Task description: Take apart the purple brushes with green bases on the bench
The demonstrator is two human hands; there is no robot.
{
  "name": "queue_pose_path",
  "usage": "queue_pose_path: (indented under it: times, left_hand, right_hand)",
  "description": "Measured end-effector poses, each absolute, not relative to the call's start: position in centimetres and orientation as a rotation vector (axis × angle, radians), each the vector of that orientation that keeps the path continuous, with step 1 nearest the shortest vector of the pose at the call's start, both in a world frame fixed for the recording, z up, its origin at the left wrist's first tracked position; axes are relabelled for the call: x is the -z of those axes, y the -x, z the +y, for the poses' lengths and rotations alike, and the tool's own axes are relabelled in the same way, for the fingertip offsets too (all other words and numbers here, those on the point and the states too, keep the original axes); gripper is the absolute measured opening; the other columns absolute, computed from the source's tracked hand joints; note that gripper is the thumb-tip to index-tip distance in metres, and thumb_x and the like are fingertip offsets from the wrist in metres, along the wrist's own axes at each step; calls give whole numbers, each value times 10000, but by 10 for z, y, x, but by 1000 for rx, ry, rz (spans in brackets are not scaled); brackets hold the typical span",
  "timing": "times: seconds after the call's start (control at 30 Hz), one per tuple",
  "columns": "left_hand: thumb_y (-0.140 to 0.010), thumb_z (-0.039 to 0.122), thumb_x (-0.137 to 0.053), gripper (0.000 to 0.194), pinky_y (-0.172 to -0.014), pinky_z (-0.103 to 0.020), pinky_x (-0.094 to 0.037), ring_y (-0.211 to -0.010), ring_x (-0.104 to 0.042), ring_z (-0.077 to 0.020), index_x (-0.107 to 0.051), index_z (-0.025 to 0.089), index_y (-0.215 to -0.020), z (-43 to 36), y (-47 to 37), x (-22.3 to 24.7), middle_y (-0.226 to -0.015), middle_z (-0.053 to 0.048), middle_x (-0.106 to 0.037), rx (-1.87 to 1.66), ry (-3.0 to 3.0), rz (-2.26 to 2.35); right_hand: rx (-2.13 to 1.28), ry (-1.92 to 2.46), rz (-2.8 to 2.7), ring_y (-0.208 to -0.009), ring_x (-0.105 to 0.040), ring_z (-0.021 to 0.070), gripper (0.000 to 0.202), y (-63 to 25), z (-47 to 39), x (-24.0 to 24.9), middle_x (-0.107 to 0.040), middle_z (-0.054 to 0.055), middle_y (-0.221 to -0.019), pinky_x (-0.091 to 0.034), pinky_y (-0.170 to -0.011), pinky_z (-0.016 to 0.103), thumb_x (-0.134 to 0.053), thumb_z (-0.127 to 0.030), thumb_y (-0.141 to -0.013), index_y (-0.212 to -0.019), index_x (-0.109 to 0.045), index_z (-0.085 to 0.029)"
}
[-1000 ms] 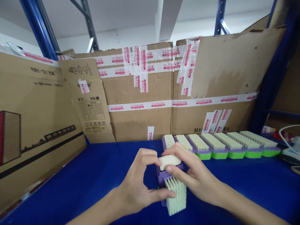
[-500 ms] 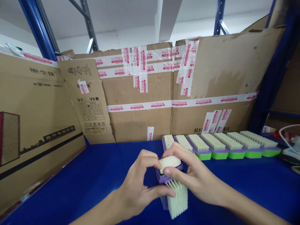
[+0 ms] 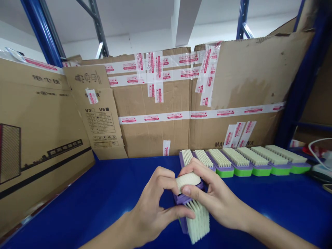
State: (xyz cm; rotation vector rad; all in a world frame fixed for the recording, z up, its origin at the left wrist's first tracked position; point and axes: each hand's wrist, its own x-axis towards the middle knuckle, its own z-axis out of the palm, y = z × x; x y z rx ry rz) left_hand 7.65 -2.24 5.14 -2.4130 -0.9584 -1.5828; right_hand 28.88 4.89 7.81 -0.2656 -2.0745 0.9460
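Scrub brush (image 3: 184, 200) held in left hand (image 3: 153, 204), fingers curled against cream pad (image 3: 189, 181), thumb on bristles (image 3: 199, 224); right hand (image 3: 218, 195) pinching pad; seven similar brushes (image 3: 235, 157) lined up beyond.

The held brush (image 3: 183, 225) now sits slightly nearer than a second ago, and its pale bristles (image 3: 198, 223) reach a little farther toward the near side and to the right. The left hand (image 3: 155, 207) bends its upper fingers more sharply, their tips lower on the left end of the cream pad (image 3: 188, 180). That pad's left end has dipped nearer too, and its top seems turned to show more fine texture, though blur makes this uncertain.
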Motion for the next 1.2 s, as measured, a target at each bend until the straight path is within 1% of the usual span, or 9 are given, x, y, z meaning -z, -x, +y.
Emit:
queue_pose_path:
  times: [0.13, 0.3, 0.77, 0.97, 1.2]
  left_hand:
    - [-844, 458, -904, 443, -784, -320, -504, -872, -550, -178, -567, 258, -1049, -23, -77, -52, -966, -1, -589, 1583, 2412, -949]
    - [-822, 441, -924, 476, -781, -309, -496, -871, -537, -166, -537, 252, -1024, -23, -77, -50, -964, 8, -574, 1600, 2414, -957]
    - [-820, 445, -930, 502, -756, -282, -489, -869, -527, -151, -506, 247, -999, -22, -78, -46, -974, 11, -548, 1684, 2404, -935]
    - [-827, 460, -919, 493, -757, -260, -496, -870, -534, -136, -507, 243, -992, -23, -79, -47, -973, 21, -549, 1694, 2379, -930]
    - [-853, 476, -894, 465, -788, -244, -522, -887, -573, -121, -522, 232, -989, -22, -82, -45, -1000, 23, -564, 1701, 2294, -895]
  right_hand:
    - [-938, 267, -2081, -886, -605, 198, 187, -289, 49, -77, -640, 30, -998, -496, -753, 334, -662, -428, -1060, -1089, -680, -244]
    - [-906, 274, -2085, -886, -596, 199, 194, -290, 46, -76, -635, 31, -999, -484, -761, 338, -632, -430, -1073, -1095, -676, -243]
    - [-967, 272, -2060, -910, -588, 190, 202, -288, 44, -71, -607, 24, -1019, -454, -799, 338, -611, -440, -1087, -1096, -679, -250]
    - [-968, 273, -2055, -896, -583, 186, 205, -288, 44, -71, -606, 23, -1011, -447, -783, 332, -609, -445, -1092, -1104, -682, -254]
    - [-860, 259, -2079, -916, -583, 188, 172, -289, 48, -69, -611, 16, -1033, -454, -820, 347, -594, -424, -1103, -1155, -671, -278]
